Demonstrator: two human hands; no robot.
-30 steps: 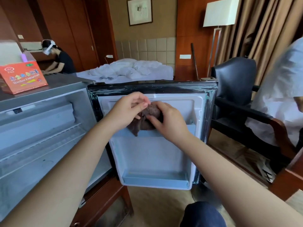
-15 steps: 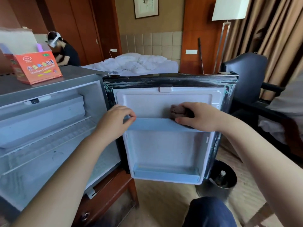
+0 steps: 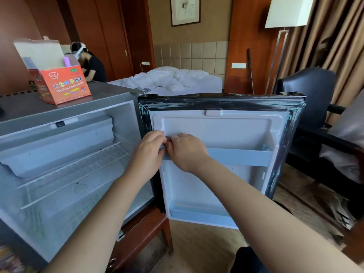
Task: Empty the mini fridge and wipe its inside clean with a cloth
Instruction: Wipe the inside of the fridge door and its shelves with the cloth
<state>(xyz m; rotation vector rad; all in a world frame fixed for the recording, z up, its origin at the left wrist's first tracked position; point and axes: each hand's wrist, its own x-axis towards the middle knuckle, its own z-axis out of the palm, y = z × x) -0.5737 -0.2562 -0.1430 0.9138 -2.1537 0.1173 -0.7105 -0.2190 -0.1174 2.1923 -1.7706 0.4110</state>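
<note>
Both forearms reach in from the bottom edge, and the hands meet at the left end of the upper door shelf. The left hand sits knuckles up, fingers curled round that end of the shelf rail. The right hand is pressed right up against it, fingers bunched tight over the cloth. Only a brown sliver of the cloth shows between the two hands, down in the shelf's left corner. Half a second ago the right hand held the cloth at the middle of this shelf, well apart from the left. Now it has slid along the rail to the left end, and the left hand has stayed where it was. The fridge door stands wide open, its lower door shelf bare and its dark seal scuffed. Left of it the mini fridge gapes, nothing on its wire shelf. An orange box stands on the fridge's top near its front edge, flap up. Beyond, a rumpled white bed, another person bent over at the far left, and a dark armchair at the right.
</note>
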